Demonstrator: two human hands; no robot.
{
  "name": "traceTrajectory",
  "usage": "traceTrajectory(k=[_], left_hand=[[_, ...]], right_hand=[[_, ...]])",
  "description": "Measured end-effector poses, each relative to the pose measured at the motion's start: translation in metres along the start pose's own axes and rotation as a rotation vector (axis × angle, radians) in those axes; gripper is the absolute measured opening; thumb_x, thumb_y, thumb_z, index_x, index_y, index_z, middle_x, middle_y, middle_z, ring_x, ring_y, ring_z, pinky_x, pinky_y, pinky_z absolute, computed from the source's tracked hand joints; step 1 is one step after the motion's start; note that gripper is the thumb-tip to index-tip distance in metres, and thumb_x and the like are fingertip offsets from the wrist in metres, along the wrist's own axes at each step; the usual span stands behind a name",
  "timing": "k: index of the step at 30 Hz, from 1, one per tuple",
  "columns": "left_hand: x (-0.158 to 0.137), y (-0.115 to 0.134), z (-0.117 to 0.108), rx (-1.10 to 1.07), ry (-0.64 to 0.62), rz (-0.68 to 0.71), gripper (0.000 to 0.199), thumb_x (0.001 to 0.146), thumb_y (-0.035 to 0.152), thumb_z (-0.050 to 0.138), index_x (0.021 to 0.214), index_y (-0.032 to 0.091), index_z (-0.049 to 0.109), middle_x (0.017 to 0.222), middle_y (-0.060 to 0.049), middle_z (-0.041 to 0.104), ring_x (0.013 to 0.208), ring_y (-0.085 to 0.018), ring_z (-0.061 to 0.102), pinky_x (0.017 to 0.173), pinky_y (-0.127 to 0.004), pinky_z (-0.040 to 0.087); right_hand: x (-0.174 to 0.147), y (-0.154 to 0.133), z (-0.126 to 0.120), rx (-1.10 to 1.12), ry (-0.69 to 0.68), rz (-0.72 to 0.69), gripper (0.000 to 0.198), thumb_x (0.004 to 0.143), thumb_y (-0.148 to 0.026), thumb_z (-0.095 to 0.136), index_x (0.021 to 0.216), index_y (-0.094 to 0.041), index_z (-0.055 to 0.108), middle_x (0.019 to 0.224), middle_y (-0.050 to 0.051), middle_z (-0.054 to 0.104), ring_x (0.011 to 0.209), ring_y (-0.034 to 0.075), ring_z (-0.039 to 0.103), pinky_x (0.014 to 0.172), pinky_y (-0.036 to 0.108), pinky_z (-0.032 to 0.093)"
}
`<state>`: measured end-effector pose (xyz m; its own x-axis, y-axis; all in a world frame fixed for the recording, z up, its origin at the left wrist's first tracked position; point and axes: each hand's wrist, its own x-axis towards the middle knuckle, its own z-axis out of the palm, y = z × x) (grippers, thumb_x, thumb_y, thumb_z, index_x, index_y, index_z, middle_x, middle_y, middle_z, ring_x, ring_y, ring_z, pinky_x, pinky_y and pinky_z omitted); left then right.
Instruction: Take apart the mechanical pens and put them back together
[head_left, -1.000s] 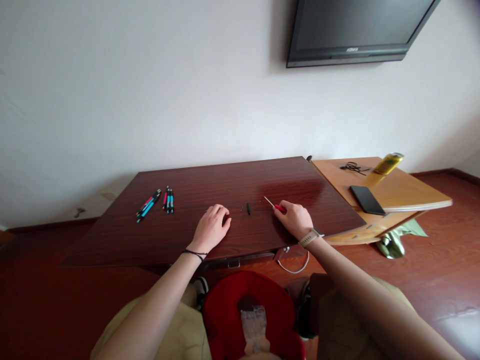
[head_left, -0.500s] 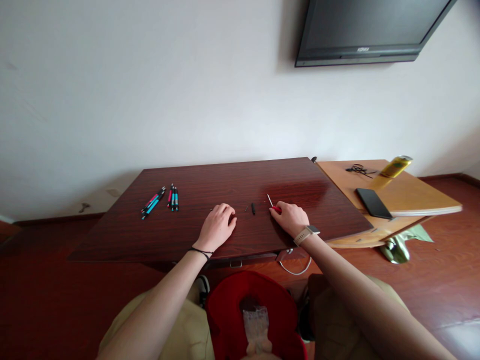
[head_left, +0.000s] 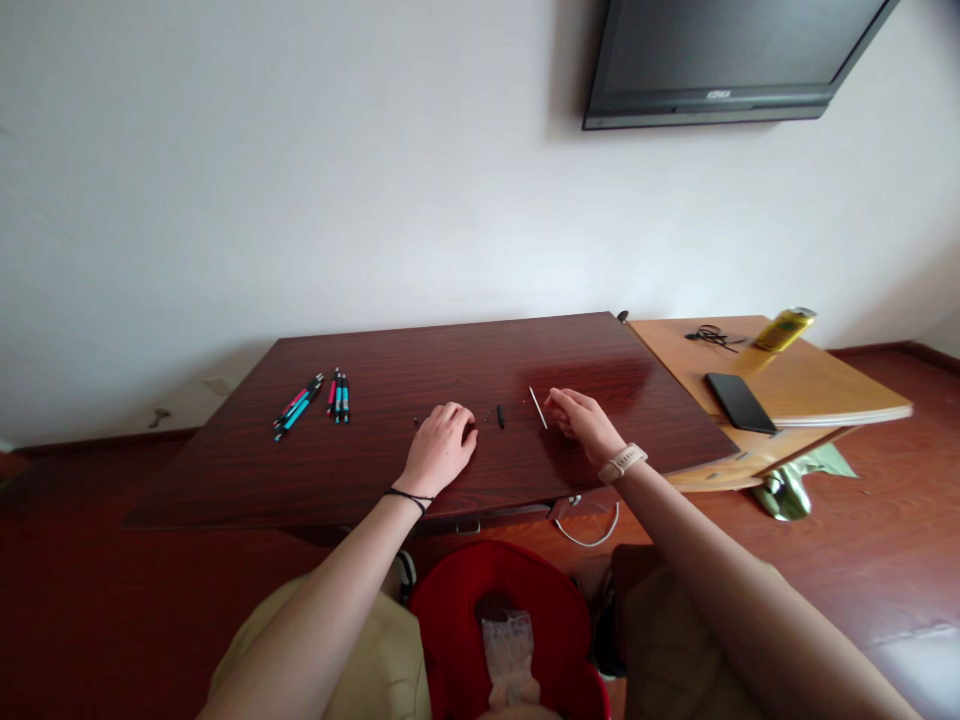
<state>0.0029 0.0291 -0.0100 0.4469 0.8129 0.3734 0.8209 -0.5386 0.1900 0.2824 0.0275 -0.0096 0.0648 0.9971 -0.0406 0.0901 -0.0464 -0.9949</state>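
On the dark wood table, my left hand (head_left: 441, 440) rests palm down with its fingers curled; whatever they hold, if anything, is hidden. Right of it lie a tiny thin metallic piece (head_left: 487, 416) and a short black pen part (head_left: 501, 416). A slim white rod like a pen refill (head_left: 538, 407) lies just left of my right hand (head_left: 579, 418). That hand's fingers are closed in a pinch, and what is in them cannot be made out. A tiny dark piece (head_left: 417, 421) sits by my left hand's outer side.
Pens with blue or pink sections lie in two groups at the left, one slanted (head_left: 298, 408) and one upright (head_left: 339, 397). A lighter side table (head_left: 810, 390) at the right bears a black phone (head_left: 739, 401), a yellow can (head_left: 785, 329) and a black cable (head_left: 715, 338).
The white rod, earlier sticking out past a red piece in my right hand, now lies apart from that hand. My right hand shifted right and the red piece is out of sight. My left hand barely moved.
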Motion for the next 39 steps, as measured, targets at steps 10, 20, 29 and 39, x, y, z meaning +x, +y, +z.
traceTrajectory(k=[10,20,29,39], left_hand=[[0.004,0.005,0.003,-0.041,0.019,-0.025,0.005,0.099,0.019,0.063,0.103,0.023,0.064,0.111,-0.008,0.068,0.107,-0.027,0.064,0.096,-0.042,0.054],[0.004,0.016,-0.004,-0.311,0.083,0.026,0.017,0.106,0.025,0.058,0.122,0.025,0.061,0.11,-0.006,0.071,0.104,-0.021,0.07,0.096,-0.036,0.056],[0.003,0.022,-0.005,-0.304,0.013,0.089,0.012,0.109,0.026,0.053,0.109,0.024,0.066,0.107,-0.006,0.074,0.101,-0.023,0.07,0.091,-0.036,0.054],[0.0,0.016,0.006,-0.356,-0.019,-0.009,0.003,0.104,0.025,0.063,0.103,0.024,0.066,0.103,-0.003,0.076,0.094,-0.022,0.073,0.085,-0.032,0.053]], right_hand=[[0.0,-0.018,0.001,0.582,-0.247,0.177,0.02,0.079,-0.038,0.067,0.086,-0.023,0.055,0.064,-0.008,0.03,0.051,0.011,0.01,0.043,0.025,0.007],[-0.012,-0.014,0.03,0.236,-0.307,-0.007,0.037,0.084,-0.052,0.081,0.093,-0.021,0.065,0.078,0.0,0.071,0.056,0.009,0.039,0.051,0.024,0.025],[-0.008,-0.011,0.047,-0.044,-0.296,-0.233,0.034,0.091,-0.054,0.076,0.095,-0.02,0.07,0.075,0.0,0.075,0.075,0.017,0.066,0.077,0.03,0.048],[-0.003,-0.005,0.058,0.102,-0.242,-0.277,0.032,0.088,-0.051,0.08,0.1,-0.023,0.07,0.077,-0.001,0.068,0.066,0.015,0.057,0.061,0.028,0.044]])
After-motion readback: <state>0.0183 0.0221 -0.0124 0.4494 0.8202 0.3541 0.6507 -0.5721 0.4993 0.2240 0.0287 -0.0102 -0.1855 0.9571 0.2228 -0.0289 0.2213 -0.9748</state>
